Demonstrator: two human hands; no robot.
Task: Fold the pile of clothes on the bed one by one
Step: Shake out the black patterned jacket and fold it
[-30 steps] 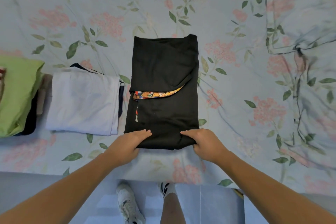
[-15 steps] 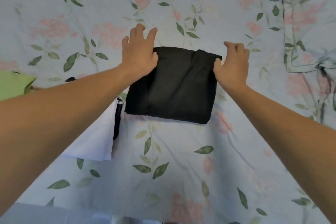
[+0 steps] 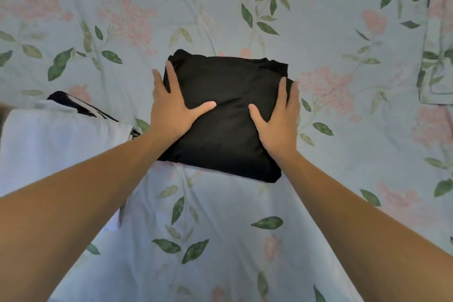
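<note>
A black garment (image 3: 230,95) lies folded into a compact rectangle on the floral bedsheet (image 3: 220,228), in the middle of the view. My left hand (image 3: 171,108) rests flat on its left side, fingers straight and thumb spread inward. On the right side my right hand (image 3: 279,117) presses down the same way, its fingers reaching along the right edge. Neither hand grips the cloth.
A folded white garment (image 3: 49,149) lies at the left, with a dark striped piece (image 3: 81,105) showing from under its far edge. A pillow or duvet edge (image 3: 436,56) with dark piping sits at the far right.
The black garment was folded in half away from me. Both hands then moved from its far edge back onto its top, now lying flat on it.
</note>
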